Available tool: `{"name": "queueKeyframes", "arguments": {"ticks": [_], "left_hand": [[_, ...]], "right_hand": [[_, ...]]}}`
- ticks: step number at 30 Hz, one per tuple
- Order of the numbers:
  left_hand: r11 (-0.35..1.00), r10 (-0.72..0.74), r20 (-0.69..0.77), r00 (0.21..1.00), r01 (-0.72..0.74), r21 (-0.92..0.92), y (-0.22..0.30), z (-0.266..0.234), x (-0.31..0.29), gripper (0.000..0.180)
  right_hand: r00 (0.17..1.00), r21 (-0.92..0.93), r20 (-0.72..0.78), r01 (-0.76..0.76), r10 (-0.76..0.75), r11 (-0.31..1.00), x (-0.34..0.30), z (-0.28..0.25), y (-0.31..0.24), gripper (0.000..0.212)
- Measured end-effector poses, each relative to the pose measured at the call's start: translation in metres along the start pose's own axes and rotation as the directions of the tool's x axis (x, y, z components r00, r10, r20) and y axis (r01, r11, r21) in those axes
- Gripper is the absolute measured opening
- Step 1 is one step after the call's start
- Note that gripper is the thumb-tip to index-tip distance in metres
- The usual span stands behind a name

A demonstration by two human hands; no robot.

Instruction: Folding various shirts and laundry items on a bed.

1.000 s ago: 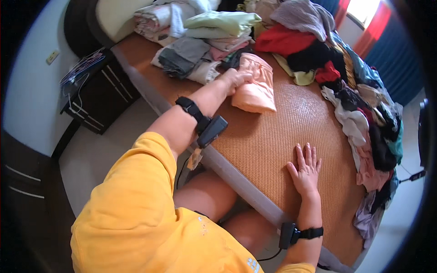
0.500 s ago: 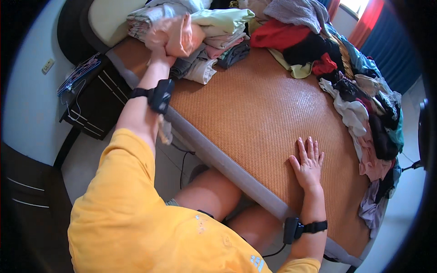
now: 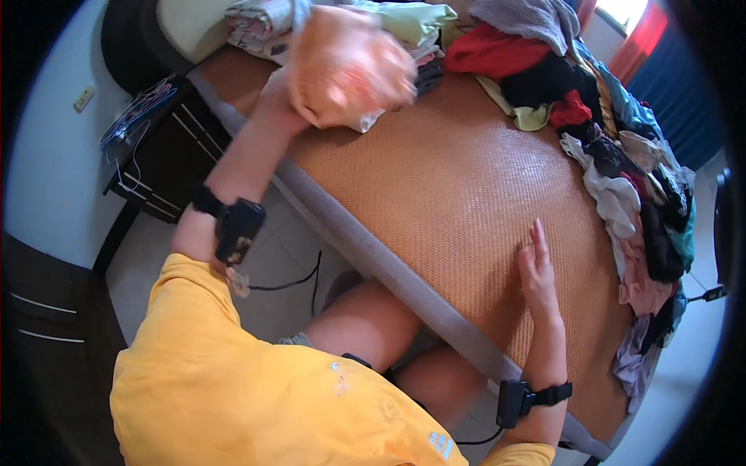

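A folded peach-pink garment (image 3: 353,70), smeared by motion, hangs from my left hand (image 3: 289,99) above the near side of the bed. The fingers of that hand are mostly behind the cloth. Behind the garment lie stacks of folded clothes, with a pale green folded piece (image 3: 412,19) on top and a patterned folded cloth (image 3: 260,27) to the left. My right hand (image 3: 538,268) hovers over the woven brown mat (image 3: 435,179), turned on its side, fingers stretched out and nothing in it.
Loose clothes (image 3: 645,202) are heaped along the bed's right side, with a red cloth (image 3: 497,62) and a grey one (image 3: 528,19) at the far end. A dark nightstand (image 3: 167,163) with hangers (image 3: 140,113) stands left of the bed. A cable (image 3: 291,287) crosses the floor.
My left hand has drawn the peach-pink garment right and nearer, away from the stacks. My right hand has risen off the mat and turned on its side.
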State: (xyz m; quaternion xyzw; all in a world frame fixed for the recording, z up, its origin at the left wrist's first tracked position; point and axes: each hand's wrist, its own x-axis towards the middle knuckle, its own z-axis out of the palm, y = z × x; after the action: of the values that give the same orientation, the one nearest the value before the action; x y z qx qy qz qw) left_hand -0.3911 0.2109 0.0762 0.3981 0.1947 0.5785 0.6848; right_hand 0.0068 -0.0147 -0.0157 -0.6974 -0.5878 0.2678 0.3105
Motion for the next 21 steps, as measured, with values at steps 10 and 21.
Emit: {"name": "queueKeyframes", "arguments": {"ticks": [10, 21], "left_hand": [[0.717, -0.414, 0.363, 0.835, 0.053, 0.695, -0.127, 0.096, -0.027, 0.062], [-0.482, 0.203, -0.194, 0.960, 0.270, 0.833, -0.039, -0.071, 0.057, 0.094]], "right_hand": [[0.949, 0.947, 0.306, -0.312, -0.081, -0.076, 0.039, 0.047, -0.090, 0.061], [0.946, 0.911, 0.239, -0.296, 0.217, 0.286, 0.050, 0.069, -0.038, 0.035]]}}
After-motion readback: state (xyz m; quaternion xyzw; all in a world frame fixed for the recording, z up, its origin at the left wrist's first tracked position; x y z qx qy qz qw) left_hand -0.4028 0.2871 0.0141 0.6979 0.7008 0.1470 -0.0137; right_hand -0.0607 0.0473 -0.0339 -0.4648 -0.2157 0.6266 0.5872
